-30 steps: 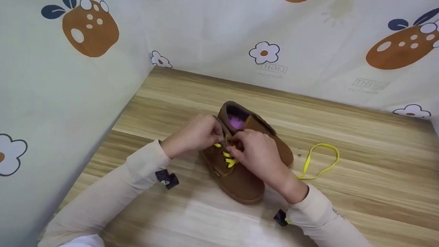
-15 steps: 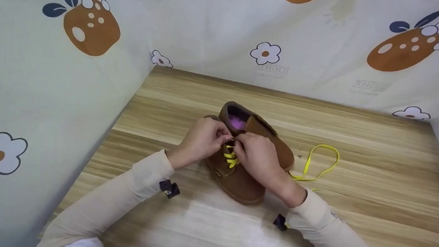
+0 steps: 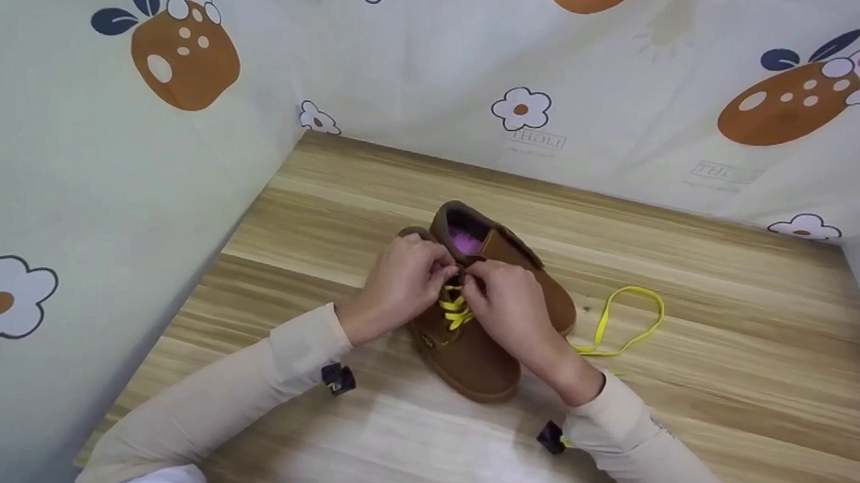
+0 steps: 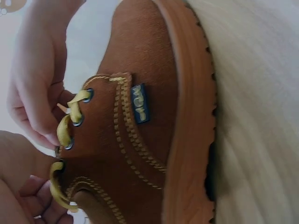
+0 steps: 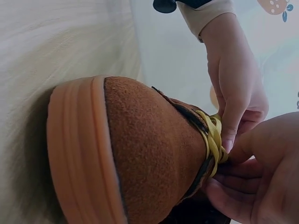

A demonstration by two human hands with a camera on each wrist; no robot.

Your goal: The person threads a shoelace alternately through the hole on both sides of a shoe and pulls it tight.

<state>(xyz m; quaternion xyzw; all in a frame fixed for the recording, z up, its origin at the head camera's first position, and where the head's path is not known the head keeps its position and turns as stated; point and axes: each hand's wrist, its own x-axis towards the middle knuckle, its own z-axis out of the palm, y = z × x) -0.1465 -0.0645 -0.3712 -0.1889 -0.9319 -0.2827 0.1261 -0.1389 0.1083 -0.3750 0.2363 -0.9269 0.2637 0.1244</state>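
Note:
A brown suede lace-up shoe [image 3: 479, 365] stands on the table, toe toward the person. Its yellow shoelace [image 3: 458, 318] crosses over the front and runs through dark-ringed eyelets. My left hand [image 3: 404, 284] pinches at the upper end of the lacing, where the lace [image 4: 56, 186] leaves the top eyelet beside its curled fingers. Opposite it, my right hand [image 3: 512, 297] pinches at the same spot, thumb and fingers bent. In the right wrist view both hands' fingertips meet right behind the crossed lace [image 5: 214, 140]. What lies between the fingertips is largely hidden.
A second brown shoe [image 3: 558, 300] with a pinkish insole stands directly behind and right of the first. A loop of loose yellow lace [image 3: 602, 320] lies on the wood-grain table [image 3: 726, 345]. Patterned cloth walls [image 3: 424, 64] rise at the back and sides.
My left hand has moved right, from the shoe's left side to the top of the lacing, close against my right fingertips. My right hand has shifted only slightly; the shoes stay put.

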